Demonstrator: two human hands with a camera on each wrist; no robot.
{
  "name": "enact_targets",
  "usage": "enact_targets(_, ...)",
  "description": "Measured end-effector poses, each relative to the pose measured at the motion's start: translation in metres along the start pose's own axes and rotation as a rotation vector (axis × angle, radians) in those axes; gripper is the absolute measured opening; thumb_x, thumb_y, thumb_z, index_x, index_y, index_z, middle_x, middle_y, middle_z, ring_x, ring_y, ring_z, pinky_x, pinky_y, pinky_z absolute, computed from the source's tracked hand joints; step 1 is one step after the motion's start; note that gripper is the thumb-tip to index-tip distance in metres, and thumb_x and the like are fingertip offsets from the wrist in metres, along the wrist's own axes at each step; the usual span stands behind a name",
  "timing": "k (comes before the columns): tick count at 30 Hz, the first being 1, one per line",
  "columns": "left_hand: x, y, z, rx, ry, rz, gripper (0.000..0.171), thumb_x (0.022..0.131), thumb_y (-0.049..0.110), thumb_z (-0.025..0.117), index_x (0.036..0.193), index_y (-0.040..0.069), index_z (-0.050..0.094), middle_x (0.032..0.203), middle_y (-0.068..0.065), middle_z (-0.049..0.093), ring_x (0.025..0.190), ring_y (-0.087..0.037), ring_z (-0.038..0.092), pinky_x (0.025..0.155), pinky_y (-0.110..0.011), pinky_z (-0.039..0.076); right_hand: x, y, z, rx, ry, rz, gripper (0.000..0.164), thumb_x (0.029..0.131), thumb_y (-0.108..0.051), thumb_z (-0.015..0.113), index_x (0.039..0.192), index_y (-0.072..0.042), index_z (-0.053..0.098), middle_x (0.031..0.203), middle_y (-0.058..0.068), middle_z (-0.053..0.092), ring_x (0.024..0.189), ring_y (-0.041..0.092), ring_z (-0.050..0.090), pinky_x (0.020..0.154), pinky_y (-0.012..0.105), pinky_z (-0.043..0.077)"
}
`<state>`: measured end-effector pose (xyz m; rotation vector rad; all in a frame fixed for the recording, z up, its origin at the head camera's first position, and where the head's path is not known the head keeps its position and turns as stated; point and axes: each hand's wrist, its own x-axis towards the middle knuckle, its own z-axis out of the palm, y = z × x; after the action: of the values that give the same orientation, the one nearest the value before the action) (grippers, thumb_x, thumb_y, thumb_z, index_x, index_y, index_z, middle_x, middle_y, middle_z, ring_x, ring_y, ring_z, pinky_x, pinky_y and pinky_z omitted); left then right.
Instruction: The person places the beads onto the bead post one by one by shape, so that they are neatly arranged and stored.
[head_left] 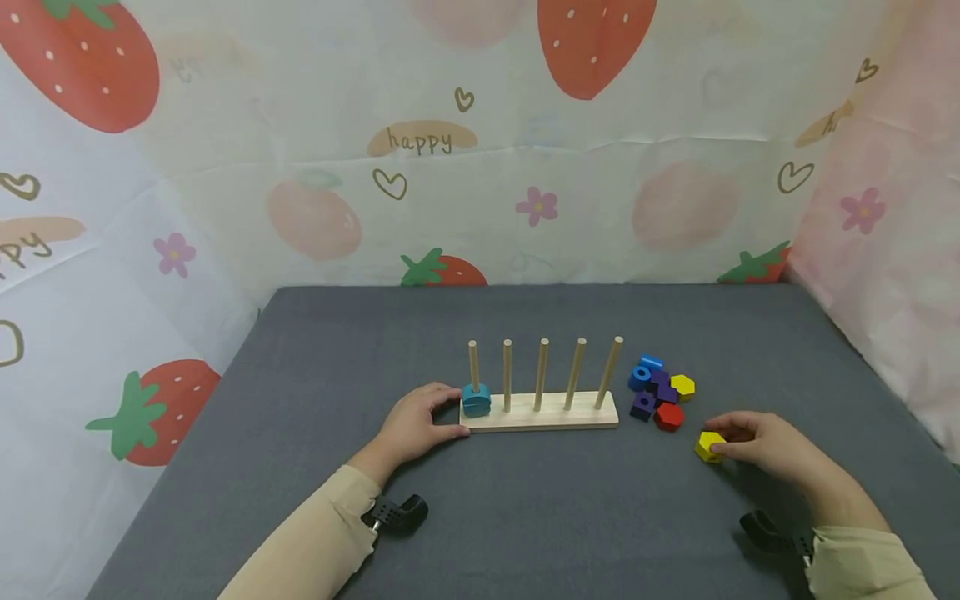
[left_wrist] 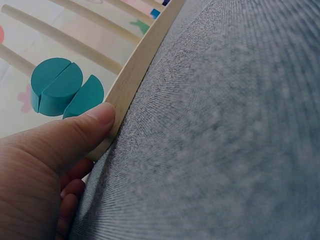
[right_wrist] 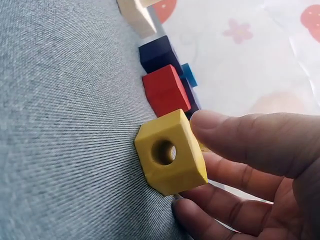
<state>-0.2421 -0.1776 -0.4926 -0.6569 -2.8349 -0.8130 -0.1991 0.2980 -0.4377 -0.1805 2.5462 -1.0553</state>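
Observation:
My left hand (head_left: 411,427) grips the left end of a wooden peg board (head_left: 551,422), with the thumb (left_wrist: 85,127) along its near edge. Several upright pegs rise from this board. Teal blocks (head_left: 476,402) with curved sides sit stacked on the leftmost peg; the other pegs are bare. Off to the right, my right hand (head_left: 776,450) pinches a yellow hexagonal block (right_wrist: 172,175) between thumb and fingers. A round hole through the block faces the right wrist camera. Whether the block touches the cloth is hard to tell.
Between board and right hand lies a cluster: a red block (head_left: 669,417), another yellow block (head_left: 682,387), purple blocks (head_left: 642,406) and blue ones (head_left: 640,378). Grey cloth (head_left: 555,517) covers the table. A printed curtain (head_left: 585,217) hangs behind and at both sides.

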Motion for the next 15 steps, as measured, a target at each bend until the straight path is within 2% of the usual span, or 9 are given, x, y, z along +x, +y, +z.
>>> enact_targets(5,-0.0003,0.0001,0.0000,0.001,0.000,0.001,0.059,0.072,0.049,0.072,0.120,0.016,0.061,0.113,0.004,0.060,0.109,-0.015,0.053,0.094,-0.038,0.041,0.0007,0.0002,0.0028,0.003,0.016,0.037,0.052,0.082,-0.036,0.067,0.117,0.002,0.059,0.105,0.010,0.062,0.087,0.017,0.055,0.070,0.030,0.047)
enact_targets(15,0.0000,-0.0018,0.0015,0.003,0.015,0.017,0.059,0.072,0.048,0.072,0.120,0.015,0.061,0.112,0.003,0.060,0.107,-0.016,0.054,0.092,-0.038,0.042,0.0006,0.0005,0.0053,0.001,0.009,0.024,0.053,0.078,-0.038,0.070,0.113,0.000,0.060,0.101,0.008,0.062,0.085,0.018,0.054,0.069,0.030,0.047)
